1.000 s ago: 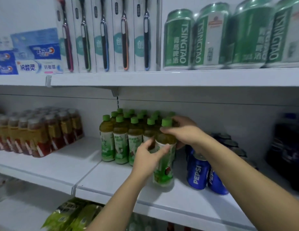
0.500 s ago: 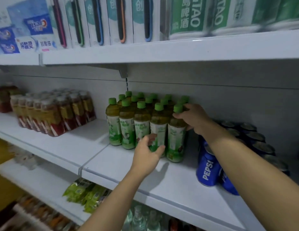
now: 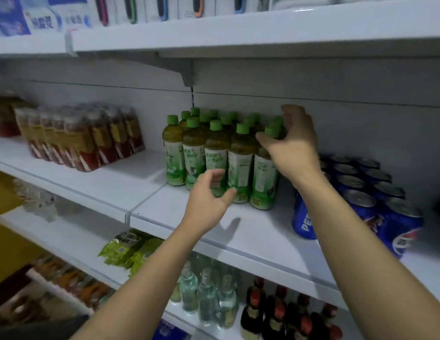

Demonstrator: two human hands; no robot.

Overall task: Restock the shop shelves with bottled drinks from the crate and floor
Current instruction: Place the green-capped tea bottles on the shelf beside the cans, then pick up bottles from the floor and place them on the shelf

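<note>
Green-capped bottles [image 3: 215,153] crowd a white shelf [image 3: 253,234]; the right hand [image 3: 294,146] arches over the rightmost caps, and the left hand [image 3: 209,196] hovers at the front labels.

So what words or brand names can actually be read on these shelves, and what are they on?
"PEP": front blue can, the rest of the word hidden.
"冷酸灵": toothpaste box, upper left, somewhat blurred.
Green-capped bottles: Chinese label print, too blurred to read.
Red-labelled bottles: unreadable.
</note>
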